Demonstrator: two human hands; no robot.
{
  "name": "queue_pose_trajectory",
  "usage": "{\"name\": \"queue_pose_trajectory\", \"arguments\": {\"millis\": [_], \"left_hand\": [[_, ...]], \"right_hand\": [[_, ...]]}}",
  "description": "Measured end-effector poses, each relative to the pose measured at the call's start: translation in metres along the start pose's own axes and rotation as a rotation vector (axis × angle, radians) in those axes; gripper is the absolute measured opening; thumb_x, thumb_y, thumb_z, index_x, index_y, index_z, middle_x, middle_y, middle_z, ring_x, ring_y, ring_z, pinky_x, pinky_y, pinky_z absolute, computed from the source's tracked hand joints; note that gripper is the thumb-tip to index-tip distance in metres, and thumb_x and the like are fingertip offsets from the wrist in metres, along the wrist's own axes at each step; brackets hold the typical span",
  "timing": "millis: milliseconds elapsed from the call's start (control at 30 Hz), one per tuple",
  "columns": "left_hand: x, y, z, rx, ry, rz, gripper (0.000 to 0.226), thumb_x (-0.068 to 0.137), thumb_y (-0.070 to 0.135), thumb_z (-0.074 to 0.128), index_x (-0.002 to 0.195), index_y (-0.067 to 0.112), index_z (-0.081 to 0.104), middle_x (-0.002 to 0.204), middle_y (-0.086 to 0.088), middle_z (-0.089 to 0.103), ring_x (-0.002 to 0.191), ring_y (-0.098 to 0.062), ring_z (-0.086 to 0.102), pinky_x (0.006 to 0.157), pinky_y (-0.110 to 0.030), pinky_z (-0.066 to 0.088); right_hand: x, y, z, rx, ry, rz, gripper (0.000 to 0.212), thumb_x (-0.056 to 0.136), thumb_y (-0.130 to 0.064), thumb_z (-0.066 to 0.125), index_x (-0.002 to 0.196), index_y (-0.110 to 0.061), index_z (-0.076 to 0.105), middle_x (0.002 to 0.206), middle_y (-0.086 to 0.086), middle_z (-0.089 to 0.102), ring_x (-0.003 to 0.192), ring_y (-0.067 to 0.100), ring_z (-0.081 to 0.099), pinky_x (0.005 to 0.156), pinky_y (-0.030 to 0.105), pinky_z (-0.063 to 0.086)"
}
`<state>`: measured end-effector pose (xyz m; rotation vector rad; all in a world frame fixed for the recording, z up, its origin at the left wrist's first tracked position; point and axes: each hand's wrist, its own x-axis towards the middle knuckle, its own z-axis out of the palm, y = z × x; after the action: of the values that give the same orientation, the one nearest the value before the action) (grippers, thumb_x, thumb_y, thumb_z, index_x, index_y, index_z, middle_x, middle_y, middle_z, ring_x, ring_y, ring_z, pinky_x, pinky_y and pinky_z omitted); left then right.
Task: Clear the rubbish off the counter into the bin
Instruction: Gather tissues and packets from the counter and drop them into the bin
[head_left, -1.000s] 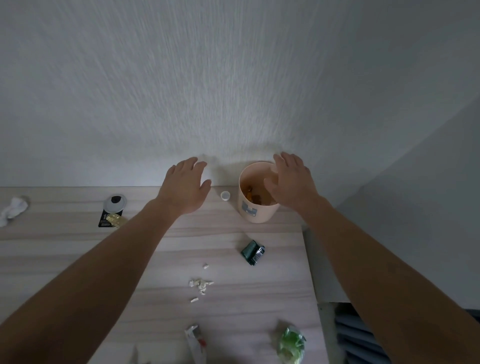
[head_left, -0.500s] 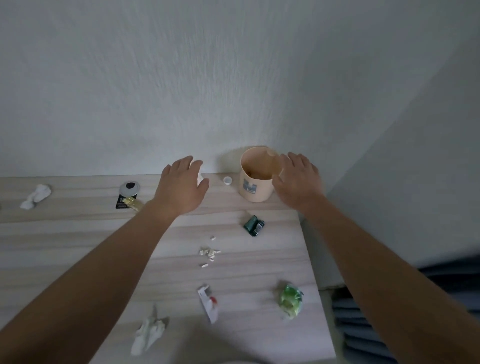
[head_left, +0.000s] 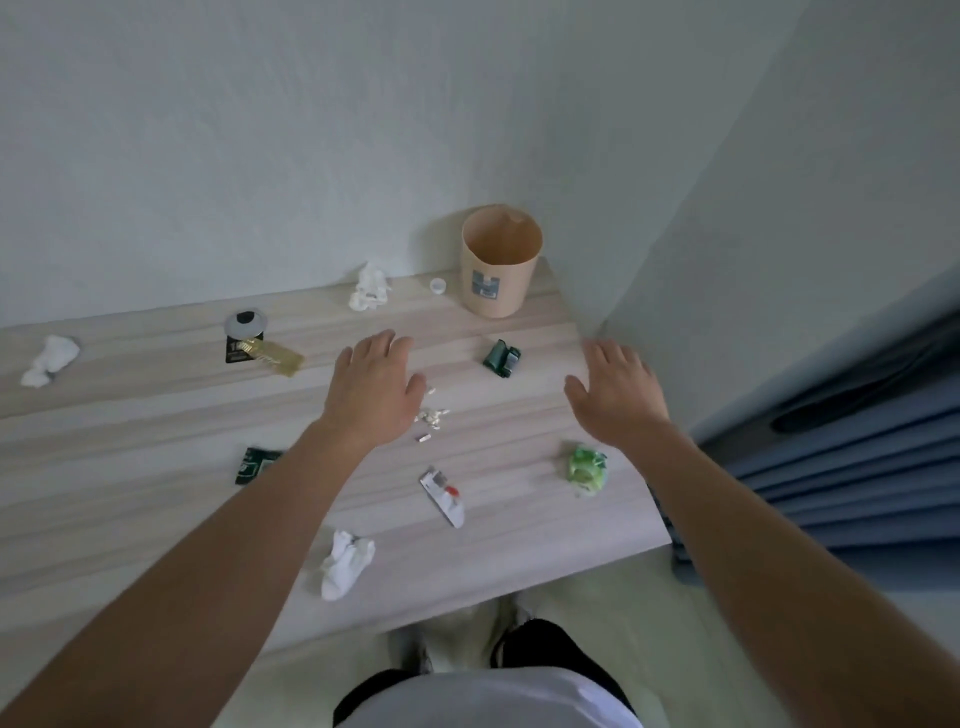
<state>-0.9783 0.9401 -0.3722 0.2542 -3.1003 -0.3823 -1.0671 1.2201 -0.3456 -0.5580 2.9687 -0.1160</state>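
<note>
**Task state, head view.** Your left hand (head_left: 371, 395) and right hand (head_left: 618, 395) hovered palm-down over the wooden counter (head_left: 156, 415), with the fingers straight, loosely spread and holding nothing. The beige bin (head_left: 501, 260) stood upright at the far right corner against the wall, its contents hidden. On the counter lay a tissue by the bin (head_left: 370, 287), a far-left tissue (head_left: 49, 359), a front tissue (head_left: 345, 564), a bottle cap (head_left: 438, 285), a dark green wrapper (head_left: 502, 358), a dark green packet (head_left: 254, 464), a gold wrapper (head_left: 275, 356), white pellets (head_left: 432, 415), a torn sachet (head_left: 444, 496) and a light green wrapper (head_left: 587, 467). By this evidence nearly all the clearing was left to do, and you had not yet picked up a piece.
</note>
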Motion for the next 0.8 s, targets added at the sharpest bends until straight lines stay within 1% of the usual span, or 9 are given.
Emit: {"name": "queue_pose_trajectory", "arguments": {"millis": [67,200,333,433,467,567,600,733,800], "left_hand": [[-0.013,0.003,0.013,-0.004,-0.046,-0.018,0.050,0.093,0.038,0.043,0.135,0.011,0.043,0.139,-0.012,0.047,0.128,-0.034,0.042,0.106,-0.049,0.035],[-0.033,0.011,0.041,0.013,-0.122,-0.038,0.047,0.093,0.036,0.044,0.132,0.009,0.044,0.136,-0.014,0.050,0.124,-0.034,0.046,0.103,-0.047,0.038],[-0.046,0.022,0.066,-0.001,-0.190,-0.103,0.044,0.091,0.034,0.047,0.129,0.011,0.046,0.128,-0.012,0.053,0.116,-0.033,0.050,0.097,-0.044,0.042],[-0.057,0.029,0.092,0.004,-0.265,-0.128,0.047,0.089,0.036,0.049,0.131,0.014,0.044,0.128,-0.009,0.053,0.115,-0.031,0.051,0.093,-0.043,0.044],[-0.061,0.032,0.100,-0.011,-0.288,-0.141,0.046,0.088,0.036,0.051,0.129,0.016,0.045,0.127,-0.008,0.053,0.114,-0.031,0.051,0.092,-0.042,0.045],[-0.068,0.039,0.125,-0.064,-0.336,-0.206,0.030,0.083,0.038,0.058,0.108,0.023,0.050,0.115,-0.001,0.053,0.106,-0.026,0.053,0.084,-0.039,0.047],[-0.070,0.041,0.133,-0.075,-0.349,-0.226,0.030,0.081,0.038,0.060,0.105,0.023,0.050,0.113,-0.001,0.052,0.103,-0.025,0.053,0.082,-0.038,0.048],[-0.071,0.045,0.162,-0.065,-0.320,-0.216,0.040,0.072,0.034,0.064,0.105,0.016,0.051,0.113,-0.009,0.053,0.099,-0.032,0.053,0.082,-0.043,0.051],[-0.068,0.047,0.168,-0.050,-0.293,-0.204,0.035,0.073,0.031,0.063,0.103,0.016,0.054,0.109,-0.008,0.053,0.098,-0.030,0.054,0.082,-0.039,0.050]], "right_hand": [[-0.011,0.006,0.012,0.010,-0.042,0.017,0.052,0.095,-0.039,0.040,0.139,-0.012,0.039,0.138,0.010,0.048,0.125,0.029,0.043,0.103,0.043,0.036],[-0.020,0.023,0.035,0.044,-0.121,0.028,0.053,0.096,-0.037,0.039,0.143,-0.012,0.037,0.145,0.009,0.043,0.130,0.028,0.040,0.105,0.043,0.034],[-0.024,0.045,0.061,0.056,-0.227,0.019,0.053,0.097,-0.039,0.036,0.144,-0.013,0.033,0.147,0.007,0.040,0.131,0.027,0.039,0.106,0.043,0.035],[-0.023,0.059,0.084,0.064,-0.305,0.014,0.053,0.098,-0.039,0.037,0.144,-0.013,0.033,0.147,0.007,0.040,0.130,0.026,0.039,0.106,0.044,0.036],[-0.022,0.063,0.093,0.064,-0.323,0.010,0.052,0.097,-0.038,0.038,0.143,-0.014,0.034,0.145,0.007,0.041,0.129,0.026,0.040,0.104,0.044,0.038],[-0.018,0.074,0.117,0.056,-0.365,-0.008,0.054,0.095,-0.041,0.042,0.142,-0.015,0.035,0.142,0.007,0.043,0.126,0.026,0.042,0.100,0.043,0.041],[-0.017,0.077,0.125,0.055,-0.382,-0.017,0.054,0.095,-0.042,0.044,0.141,-0.015,0.036,0.141,0.007,0.044,0.125,0.027,0.042,0.099,0.043,0.042],[-0.012,0.080,0.147,0.088,-0.396,-0.055,0.045,0.089,-0.042,0.054,0.127,-0.019,0.044,0.131,0.005,0.044,0.115,0.027,0.042,0.090,0.042,0.047],[-0.011,0.081,0.151,0.095,-0.377,-0.079,0.046,0.088,-0.041,0.059,0.127,-0.020,0.046,0.132,0.005,0.042,0.115,0.027,0.040,0.090,0.041,0.048]]}}
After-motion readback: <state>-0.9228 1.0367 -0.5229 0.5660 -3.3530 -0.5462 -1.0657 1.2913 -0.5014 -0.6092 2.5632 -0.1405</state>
